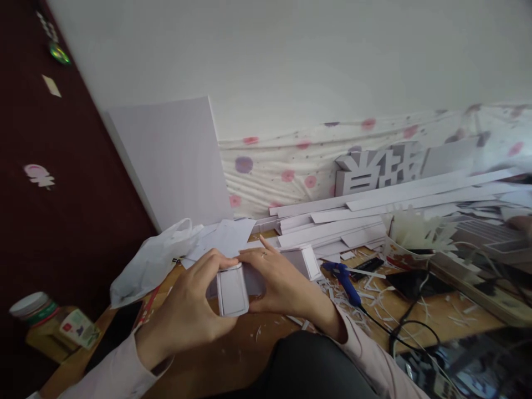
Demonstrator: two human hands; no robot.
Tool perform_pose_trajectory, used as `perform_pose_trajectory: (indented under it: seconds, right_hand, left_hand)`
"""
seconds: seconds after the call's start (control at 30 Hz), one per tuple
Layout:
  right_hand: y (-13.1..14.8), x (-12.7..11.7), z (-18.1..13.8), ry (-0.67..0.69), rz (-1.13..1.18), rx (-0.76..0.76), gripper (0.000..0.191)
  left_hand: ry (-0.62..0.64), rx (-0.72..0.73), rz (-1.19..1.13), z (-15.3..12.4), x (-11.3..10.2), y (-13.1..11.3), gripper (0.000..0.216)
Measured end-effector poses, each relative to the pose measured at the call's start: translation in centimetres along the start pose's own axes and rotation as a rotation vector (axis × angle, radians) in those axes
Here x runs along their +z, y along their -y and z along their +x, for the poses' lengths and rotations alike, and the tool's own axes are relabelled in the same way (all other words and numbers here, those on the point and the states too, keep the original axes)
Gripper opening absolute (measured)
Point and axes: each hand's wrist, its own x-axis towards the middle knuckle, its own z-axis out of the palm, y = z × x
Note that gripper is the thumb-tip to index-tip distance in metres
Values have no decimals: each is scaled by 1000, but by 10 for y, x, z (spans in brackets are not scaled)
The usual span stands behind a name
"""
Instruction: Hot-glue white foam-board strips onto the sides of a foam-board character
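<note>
Both hands hold a small white foam-board piece (233, 291) with a framed rectangular face, low over the wooden floor. My left hand (189, 313) grips its left side, fingers curled over the top edge. My right hand (282, 285) holds the right side, fingers wrapped round it, the index finger pointing up; a ring shows on one finger. A second framed white piece (305, 260) lies just behind my right hand.
A blue glue gun (343, 277) with a black cord lies to the right among paper scraps. Long white strips (374, 213) are stacked behind. A white board (174, 160) leans on the wall. A plastic bag (149, 266) and a jar (33, 310) sit at left.
</note>
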Motion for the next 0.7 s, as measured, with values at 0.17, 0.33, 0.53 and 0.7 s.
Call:
perform_pose_trajectory:
  seconds: [0.17, 0.33, 0.53, 0.7]
  right_hand:
    - [-3, 4, -2, -94, 97, 6, 71]
    - [-4, 4, -3, -162, 137, -7, 74]
    - [-3, 4, -4, -204, 172, 29, 68]
    - [-5, 3, -8, -227, 186, 19, 70]
  left_hand:
    - [-6, 3, -12, -1, 3, 0, 52]
    - [-48, 43, 46, -6, 10, 12, 67]
    - [-40, 65, 109, 2, 9, 15, 72]
    - [-71, 146, 99, 8, 8, 12, 71]
